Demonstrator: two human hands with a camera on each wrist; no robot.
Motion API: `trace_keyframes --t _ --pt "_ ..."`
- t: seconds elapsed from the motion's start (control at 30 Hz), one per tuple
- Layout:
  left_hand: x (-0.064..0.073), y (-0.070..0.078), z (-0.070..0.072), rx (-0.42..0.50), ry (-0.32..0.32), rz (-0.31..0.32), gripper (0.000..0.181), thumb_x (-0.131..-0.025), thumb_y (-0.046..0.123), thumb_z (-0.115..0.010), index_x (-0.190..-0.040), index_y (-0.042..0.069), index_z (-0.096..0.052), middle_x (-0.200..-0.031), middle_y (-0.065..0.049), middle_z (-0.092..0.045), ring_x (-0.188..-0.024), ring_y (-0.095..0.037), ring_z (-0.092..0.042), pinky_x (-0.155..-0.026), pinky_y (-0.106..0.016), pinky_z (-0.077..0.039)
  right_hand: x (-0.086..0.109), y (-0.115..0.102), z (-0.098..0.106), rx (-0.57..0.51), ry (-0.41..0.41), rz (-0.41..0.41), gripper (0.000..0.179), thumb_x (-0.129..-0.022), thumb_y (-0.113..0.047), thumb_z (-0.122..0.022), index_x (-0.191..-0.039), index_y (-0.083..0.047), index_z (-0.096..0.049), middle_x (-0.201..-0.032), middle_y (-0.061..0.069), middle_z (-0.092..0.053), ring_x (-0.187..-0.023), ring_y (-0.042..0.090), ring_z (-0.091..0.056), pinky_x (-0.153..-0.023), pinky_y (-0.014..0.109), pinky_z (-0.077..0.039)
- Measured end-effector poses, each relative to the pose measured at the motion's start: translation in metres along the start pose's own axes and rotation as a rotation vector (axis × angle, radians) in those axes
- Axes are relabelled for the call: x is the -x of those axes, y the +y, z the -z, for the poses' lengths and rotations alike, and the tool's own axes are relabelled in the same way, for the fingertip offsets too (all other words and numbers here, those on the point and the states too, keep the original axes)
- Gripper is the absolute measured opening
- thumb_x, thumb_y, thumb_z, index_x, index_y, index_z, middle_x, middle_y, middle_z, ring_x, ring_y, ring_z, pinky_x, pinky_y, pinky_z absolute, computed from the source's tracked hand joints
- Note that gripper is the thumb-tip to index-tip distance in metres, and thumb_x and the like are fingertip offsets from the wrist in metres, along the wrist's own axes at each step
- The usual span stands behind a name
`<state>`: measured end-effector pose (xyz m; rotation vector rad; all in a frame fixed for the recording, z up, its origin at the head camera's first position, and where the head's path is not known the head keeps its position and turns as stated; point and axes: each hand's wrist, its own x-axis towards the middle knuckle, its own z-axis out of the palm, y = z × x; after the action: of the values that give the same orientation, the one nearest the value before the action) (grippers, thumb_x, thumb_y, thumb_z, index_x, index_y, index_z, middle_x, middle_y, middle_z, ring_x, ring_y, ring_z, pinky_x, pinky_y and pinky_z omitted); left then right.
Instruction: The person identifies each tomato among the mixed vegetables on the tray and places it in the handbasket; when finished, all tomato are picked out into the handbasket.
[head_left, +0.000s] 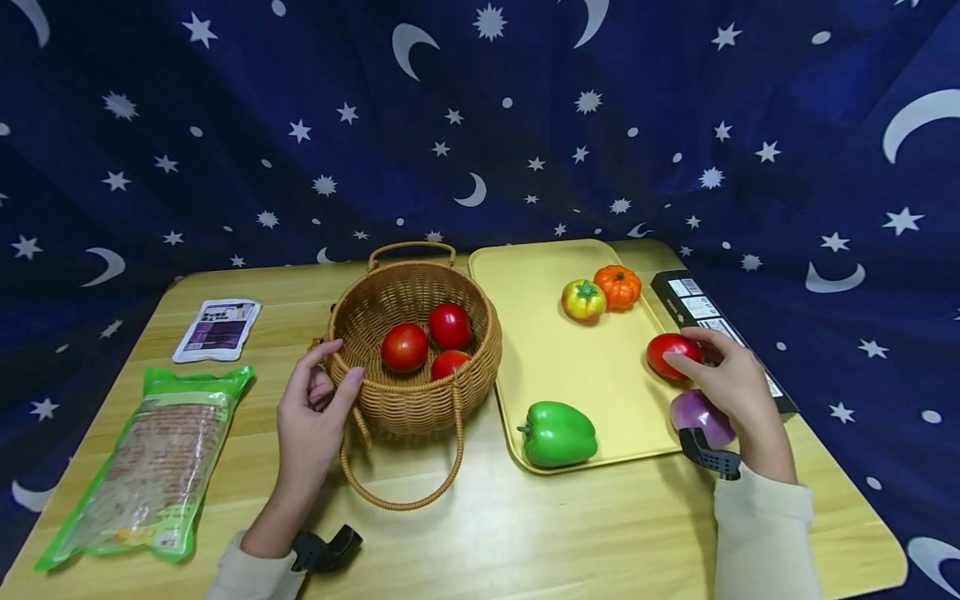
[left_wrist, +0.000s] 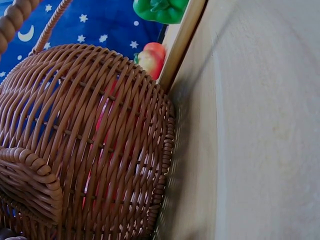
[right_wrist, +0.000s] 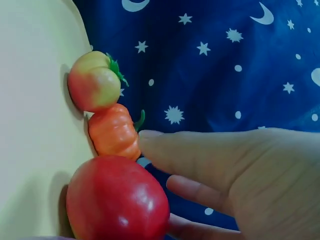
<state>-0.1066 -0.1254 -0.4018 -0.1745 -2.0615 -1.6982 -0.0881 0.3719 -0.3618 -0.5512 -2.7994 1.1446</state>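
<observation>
My left hand (head_left: 317, 408) is at the near left rim of a wicker basket (head_left: 420, 408), its thumb and bent index finger holding the edge. Two red tomatoes (head_left: 404, 347) and another red one, partly hidden by the rim, lie inside. In the left wrist view the woven side (left_wrist: 110, 145) fills the left half. My right hand (head_left: 723, 375) is over a red tomato (head_left: 667, 357) at the tray's right side, thumb and fingers spread about it. In the right wrist view the thumb stretches above this tomato (right_wrist: 117, 200) towards an orange pumpkin (right_wrist: 115, 131), other fingers partly hidden behind the tomato.
The yellow tray (head_left: 517, 317) also bears a green bell pepper (head_left: 558, 434), a yellow-green tomato (head_left: 583, 300) and the pumpkin. A purple onion (head_left: 702, 417) is under my right wrist. A black box (head_left: 686, 292) lies right; a green-edged bag (head_left: 150, 467) and white packet (head_left: 217, 330) lie left.
</observation>
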Motion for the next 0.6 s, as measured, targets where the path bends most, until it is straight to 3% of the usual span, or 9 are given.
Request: trace_keyframes --t 0.17,0.43,0.6 --pt "0.0 0.004 -0.001 -0.006 0.001 0.006 0.042 -0.094 0.003 -0.073 -0.135 0.005 -0.063 -0.074 -0.011 -0.028 -0.066 -0.018 -0.03 -0.061 -0.024 -0.027 -0.002 0.003 -0.002 0.068 -0.027 0.0 0.069 -0.097 -0.046 -0.068 -0.15 -0.006 -0.047 -0.139 0.032 -0.05 -0.122 0.05 -0.045 -0.095 0.064 -0.04" --pt "0.002 0.033 -0.003 -0.002 -0.006 0.0 0.038 -0.096 0.0 -0.07 -0.132 -0.004 -0.061 -0.073 -0.01 -0.027 -0.066 -0.019 -0.03 -0.062 -0.023 -0.026 -0.006 0.008 -0.008 0.073 0.028 0.005 0.061 -0.098 -0.03 -0.07 -0.149 -0.004 -0.048 -0.14 0.03 -0.051 -0.122 0.049 -0.046 -0.099 0.064 -0.04" --pt "0.001 0.019 -0.002 -0.009 0.001 0.011 0.04 -0.095 0.001 -0.071 -0.133 0.001 -0.062 -0.074 -0.011 -0.028 -0.066 -0.019 -0.03 -0.062 -0.024 -0.027 -0.007 0.011 -0.01 0.068 0.041 0.011 0.06 -0.098 -0.029 -0.07 -0.148 -0.004 -0.049 -0.14 0.03 -0.051 -0.123 0.049 -0.048 -0.1 0.063 -0.04"
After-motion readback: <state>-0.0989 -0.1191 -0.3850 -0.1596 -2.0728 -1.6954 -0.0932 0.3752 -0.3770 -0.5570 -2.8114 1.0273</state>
